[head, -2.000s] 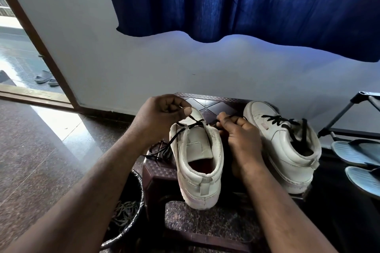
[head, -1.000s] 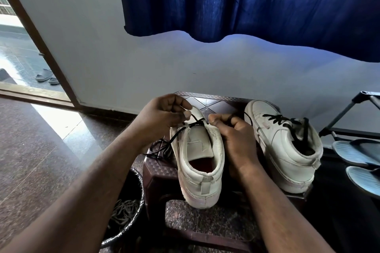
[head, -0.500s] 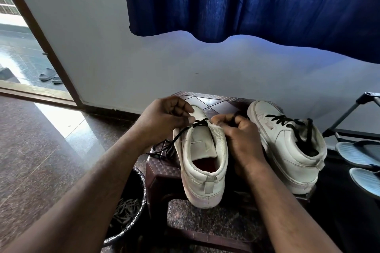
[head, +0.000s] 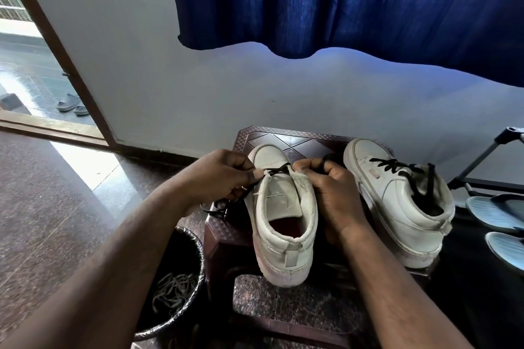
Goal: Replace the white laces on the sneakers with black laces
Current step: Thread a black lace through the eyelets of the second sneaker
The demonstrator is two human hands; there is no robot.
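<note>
Vanishing into curled fingers [head: 304,165], black lace [head: 279,170].

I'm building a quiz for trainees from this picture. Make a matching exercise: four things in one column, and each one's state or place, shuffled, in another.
1 left sneaker
2 right sneaker
3 bin
4 slippers

A pale blue, far right
B one black lace crossing near the toe
C on the floor, holds pale laces
D laced in black up the front

Pairs: 1-B, 2-D, 3-C, 4-A

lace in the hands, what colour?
Black lace; the head view shows it best.
</note>
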